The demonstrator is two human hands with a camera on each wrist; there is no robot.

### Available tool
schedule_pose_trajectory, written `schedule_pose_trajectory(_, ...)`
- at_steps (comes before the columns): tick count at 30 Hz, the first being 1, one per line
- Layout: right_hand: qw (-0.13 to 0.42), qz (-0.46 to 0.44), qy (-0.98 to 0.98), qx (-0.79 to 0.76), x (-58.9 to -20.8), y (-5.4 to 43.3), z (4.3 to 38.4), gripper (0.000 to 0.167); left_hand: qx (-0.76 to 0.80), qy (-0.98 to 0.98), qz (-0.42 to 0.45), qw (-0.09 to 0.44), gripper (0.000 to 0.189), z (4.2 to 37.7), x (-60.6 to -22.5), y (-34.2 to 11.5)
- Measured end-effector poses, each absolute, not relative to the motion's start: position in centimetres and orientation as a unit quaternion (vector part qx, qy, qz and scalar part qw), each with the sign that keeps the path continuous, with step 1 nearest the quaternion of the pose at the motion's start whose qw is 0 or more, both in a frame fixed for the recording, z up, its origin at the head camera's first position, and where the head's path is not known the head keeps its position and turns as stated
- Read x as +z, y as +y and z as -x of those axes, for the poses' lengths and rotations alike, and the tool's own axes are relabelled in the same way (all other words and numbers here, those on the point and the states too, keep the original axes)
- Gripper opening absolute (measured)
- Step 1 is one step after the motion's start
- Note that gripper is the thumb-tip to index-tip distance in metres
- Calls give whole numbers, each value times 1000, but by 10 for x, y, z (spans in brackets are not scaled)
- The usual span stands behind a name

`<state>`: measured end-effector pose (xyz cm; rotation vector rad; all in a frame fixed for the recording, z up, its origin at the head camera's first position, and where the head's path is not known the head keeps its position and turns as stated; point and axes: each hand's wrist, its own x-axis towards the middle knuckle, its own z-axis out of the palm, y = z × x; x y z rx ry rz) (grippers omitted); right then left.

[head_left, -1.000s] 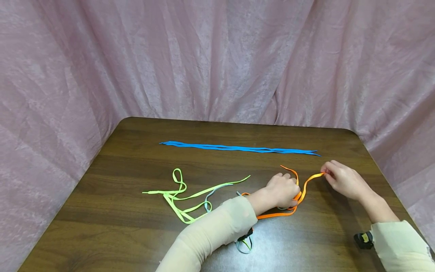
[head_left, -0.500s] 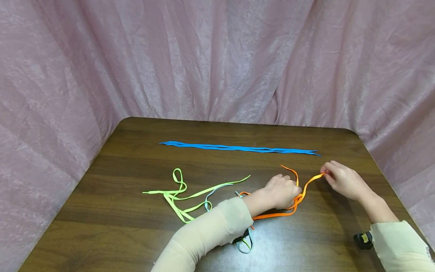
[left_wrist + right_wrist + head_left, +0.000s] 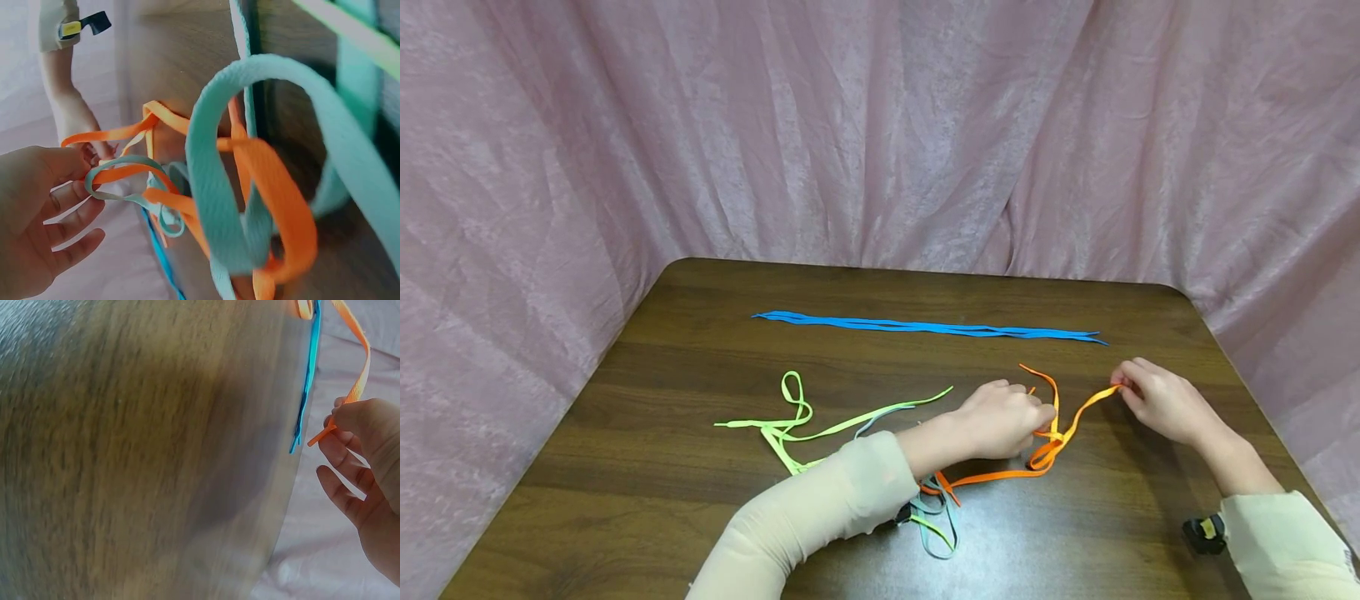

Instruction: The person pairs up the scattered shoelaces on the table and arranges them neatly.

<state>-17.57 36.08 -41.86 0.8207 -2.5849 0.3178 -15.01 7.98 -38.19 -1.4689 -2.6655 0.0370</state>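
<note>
My right hand (image 3: 1161,400) pinches one tipped end of an orange shoelace (image 3: 356,378) between thumb and fingers, above the right part of the table. From there the lace slopes down to a loose tangle near my left hand (image 3: 1003,419). Thumb and forefinger of that left hand pinch another part of the orange lace (image 3: 128,170), and a loop of grey-green shoelace (image 3: 115,160) hangs right at the fingertips; its other fingers are spread. More grey-green lace (image 3: 951,533) loops near the left wrist. A yellow-green shoelace (image 3: 835,429) lies in bends left of the tangle, partly hidden by the left sleeve.
Blue shoelaces (image 3: 925,327) lie straight and side by side across the back of the brown wooden table (image 3: 647,467). Pink curtains (image 3: 865,133) hang behind and at both sides. A dark wrist camera (image 3: 1204,533) sits at the right cuff.
My left hand has moved left and slightly up, drawing lace out of the tangle, and more grey-green and orange lace shows below the wrist. The right hand has hardly moved.
</note>
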Motion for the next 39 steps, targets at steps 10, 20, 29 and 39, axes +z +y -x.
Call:
schedule_pose_trajectory(10, 203, -289, -929, 110, -419, 364, 175, 29, -14, -854, 506, 121, 8, 144, -373, 44)
schedule_pose_trajectory(20, 192, -282, -934, 108, -419, 366, 173, 28, -40, -859, 498, 115, 8, 144, -365, 13)
schedule_pose_trajectory(29, 194, -284, -933, 106, -420, 367, 174, 27, -63, -868, 481, 108, 10, 148, -361, -13)
schedule_pose_trajectory(39, 193, -280, -935, 104, -419, 370, 173, 27, -80, -885, 450, 89, 9, 150, -362, -45)
